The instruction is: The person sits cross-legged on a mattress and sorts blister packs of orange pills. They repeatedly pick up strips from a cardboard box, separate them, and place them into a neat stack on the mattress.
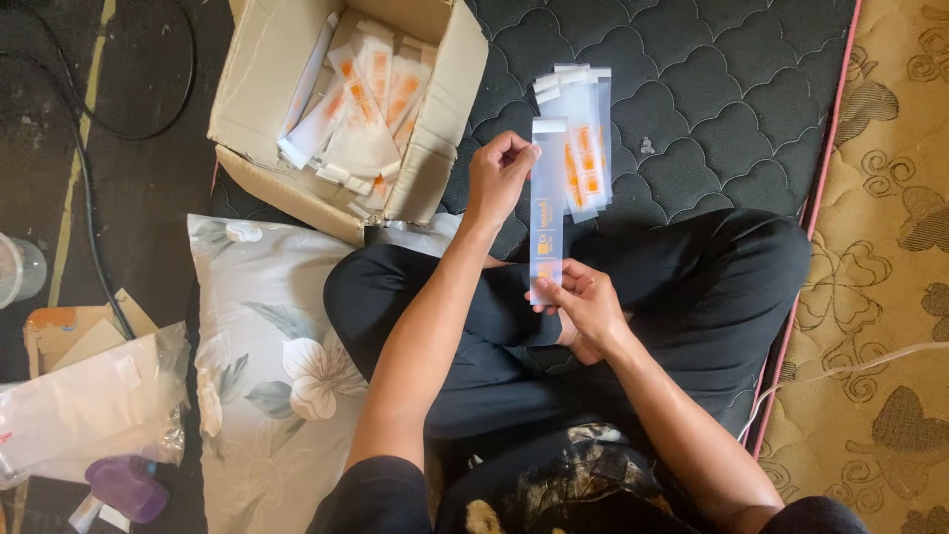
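A floral pillow (259, 356) lies on the dark quilted mat (712, 109), just beside a patterned tan rug (880, 247). At the left edge sit a clear plastic bag (84, 405), a purple bottle (127, 487), a clear cup (18, 269) and a black cable (84, 168).

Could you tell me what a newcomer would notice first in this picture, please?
At centre, the left hand and right hand hold a long clear sleeve stretched upright between them. Behind it a pile of sleeves lies on the dark quilted mat. At top left an open box holds many more.
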